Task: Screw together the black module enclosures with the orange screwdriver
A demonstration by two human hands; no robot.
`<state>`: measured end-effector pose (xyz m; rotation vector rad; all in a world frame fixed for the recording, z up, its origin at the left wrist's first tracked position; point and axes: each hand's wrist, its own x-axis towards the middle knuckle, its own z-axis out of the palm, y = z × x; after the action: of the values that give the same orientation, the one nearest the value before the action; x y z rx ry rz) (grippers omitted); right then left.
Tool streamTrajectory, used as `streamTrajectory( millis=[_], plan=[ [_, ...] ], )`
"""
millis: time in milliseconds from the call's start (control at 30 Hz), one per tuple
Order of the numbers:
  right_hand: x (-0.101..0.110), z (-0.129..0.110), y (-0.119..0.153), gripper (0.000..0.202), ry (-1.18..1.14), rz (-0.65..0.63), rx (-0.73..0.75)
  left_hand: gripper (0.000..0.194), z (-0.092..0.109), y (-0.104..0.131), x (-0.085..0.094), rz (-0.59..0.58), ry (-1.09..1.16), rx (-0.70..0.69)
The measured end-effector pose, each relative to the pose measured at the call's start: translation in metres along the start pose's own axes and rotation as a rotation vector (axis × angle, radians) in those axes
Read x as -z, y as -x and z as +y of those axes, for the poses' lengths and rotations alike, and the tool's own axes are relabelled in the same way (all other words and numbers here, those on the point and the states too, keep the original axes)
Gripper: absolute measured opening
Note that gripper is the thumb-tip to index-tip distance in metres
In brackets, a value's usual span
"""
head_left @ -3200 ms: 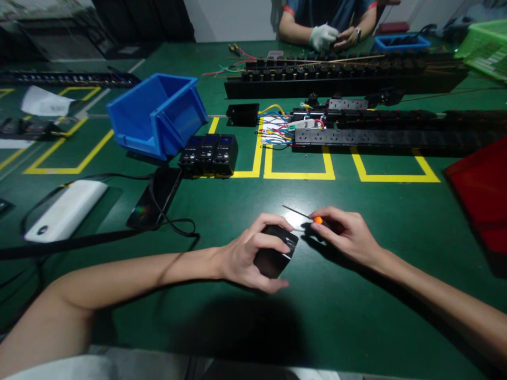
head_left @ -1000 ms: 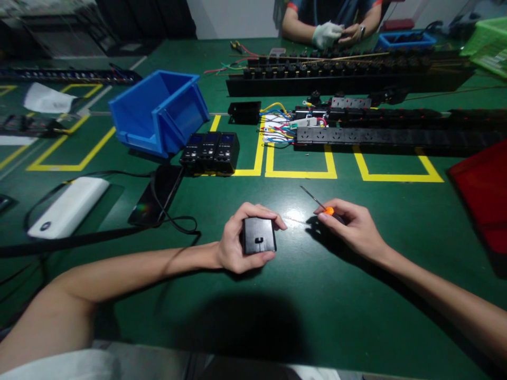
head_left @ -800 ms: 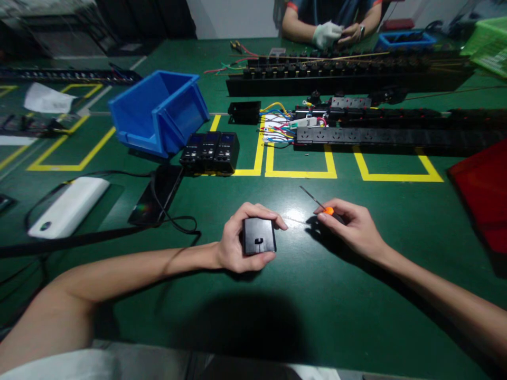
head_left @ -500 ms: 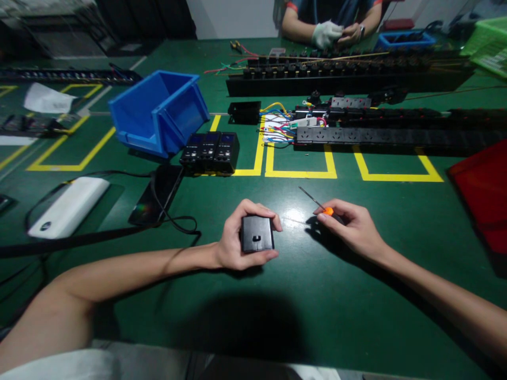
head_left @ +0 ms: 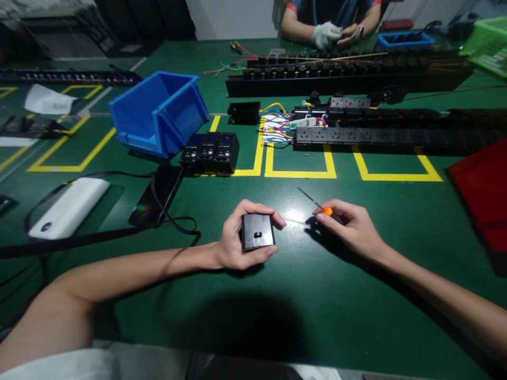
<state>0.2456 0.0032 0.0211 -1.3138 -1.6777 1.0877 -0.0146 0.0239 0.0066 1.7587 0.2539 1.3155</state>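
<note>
My left grip point(head_left: 233, 238) is closed around a small black box point(head_left: 253, 226), fingers along its far side and thumb along the near one, so the flat face with the little dark slot is left uncovered and turned up towards me; I judge that holding it by the edges is what keeps that face in sight. The box is in my hand above the near part of the green bench point(head_left: 297, 306), apart from everything else. My right grip point(head_left: 353, 226) is pinching a screwdriver point(head_left: 327, 211) by its orange collar, thumb against fingers, with the thin shaft slanting up and away to the left; its tip is clear of the box, so the tool seems simply kept at the ready. Beyond, three black modules point(head_left: 227, 150) stand side by side near the blue bin point(head_left: 178, 120), probably lined up there to be within reach. The wired socket strip point(head_left: 348, 136) lies farther back, its loose coloured wires point(head_left: 277, 136) at the left end, which leaves my hands elbow room.
</note>
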Motion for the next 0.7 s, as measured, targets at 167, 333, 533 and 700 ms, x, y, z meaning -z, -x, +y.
streamTrajectory(
  millis=[167,333,533,700],
  plan=[
    [-0.0003,0.0012,-0.0002,0.024,-0.016,-0.008,-0.016,0.064,-0.0033,0.0011,0.0004,-0.041,0.029,0.001],
    [0.0003,0.0004,-0.0003,0.024,-0.008,-0.009,-0.029,0.055,-0.0077,0.0058,0.0033,0.044,0.106,0.222],
    [-0.0004,-0.0018,-0.0004,0.024,0.005,0.001,-0.02,0.053,-0.0056,0.0091,0.0013,0.069,0.164,0.31],
    [-0.0003,-0.0008,-0.0006,0.025,0.017,0.0,-0.012,0.051,-0.0052,0.0085,0.001,0.043,0.179,0.304]
  ],
)
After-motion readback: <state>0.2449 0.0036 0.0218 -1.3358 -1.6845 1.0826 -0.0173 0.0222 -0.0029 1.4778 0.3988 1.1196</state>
